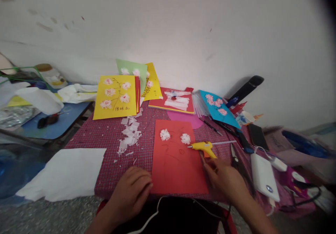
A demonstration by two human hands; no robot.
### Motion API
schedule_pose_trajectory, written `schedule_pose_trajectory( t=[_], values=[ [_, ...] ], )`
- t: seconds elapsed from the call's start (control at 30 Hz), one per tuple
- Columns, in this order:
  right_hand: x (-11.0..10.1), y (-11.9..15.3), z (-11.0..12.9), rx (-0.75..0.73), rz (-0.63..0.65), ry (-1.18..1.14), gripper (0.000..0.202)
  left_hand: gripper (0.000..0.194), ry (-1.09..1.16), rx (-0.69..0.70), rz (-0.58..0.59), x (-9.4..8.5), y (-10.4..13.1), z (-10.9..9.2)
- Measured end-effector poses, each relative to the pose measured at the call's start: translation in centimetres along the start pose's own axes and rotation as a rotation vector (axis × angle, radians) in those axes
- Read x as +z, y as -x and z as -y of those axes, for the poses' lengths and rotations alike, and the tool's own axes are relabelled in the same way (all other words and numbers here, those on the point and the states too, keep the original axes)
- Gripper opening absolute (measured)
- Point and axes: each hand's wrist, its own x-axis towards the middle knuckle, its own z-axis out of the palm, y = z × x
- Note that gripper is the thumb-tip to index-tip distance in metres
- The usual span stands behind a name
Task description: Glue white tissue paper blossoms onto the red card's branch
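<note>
A red sheet of paper (178,171) lies in front of me, with two white paper flowers (165,135) stuck on it and faint drawn stem lines. My left hand (133,188) rests at the sheet's lower left edge, fingers loosely curled together, with nothing visible in them. At the sheet's right edge my right hand (225,178) pinches a slim metal tool that looks like tweezers (202,157). Just above those fingers lies a yellow glue gun (202,146), nozzle over the paper, a glue stick out of its back. White paper scraps (129,134) are scattered to the left.
Finished flower cards, one yellow (115,97) and one blue (217,108), stand at the back. Scissors (235,157), a white power bank (265,176) and pens crowd the right. White tissue (68,172) hangs over the table's left edge. A wall rises behind.
</note>
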Motion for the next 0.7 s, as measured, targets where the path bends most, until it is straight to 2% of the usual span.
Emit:
schedule_pose_trajectory(
  t=[0.1, 0.2, 0.47, 0.6, 0.7],
  values=[
    [0.7, 0.6, 1.0, -0.014, 0.066, 0.129, 0.026, 0.012, -0.090, -0.038, -0.032, -0.9, 0.8, 1.9],
    [1.1, 0.2, 1.4, 0.007, 0.096, 0.196, 0.024, 0.012, -0.147, -0.039, -0.039, -0.9, 1.4, 3.0],
    [1.2, -0.1, 1.6, 0.019, 0.121, 0.211, 0.019, 0.013, -0.141, -0.059, -0.017, -0.7, 2.2, 3.3],
    [1.2, -0.1, 1.8, 0.006, 0.119, 0.214, 0.018, 0.013, -0.133, -0.033, -0.023, -0.5, 1.8, 2.3],
    [1.1, -0.5, 1.8, 0.011, 0.122, 0.207, 0.018, 0.015, -0.079, 0.059, 0.066, 1.0, 0.6, 0.2]
  ],
)
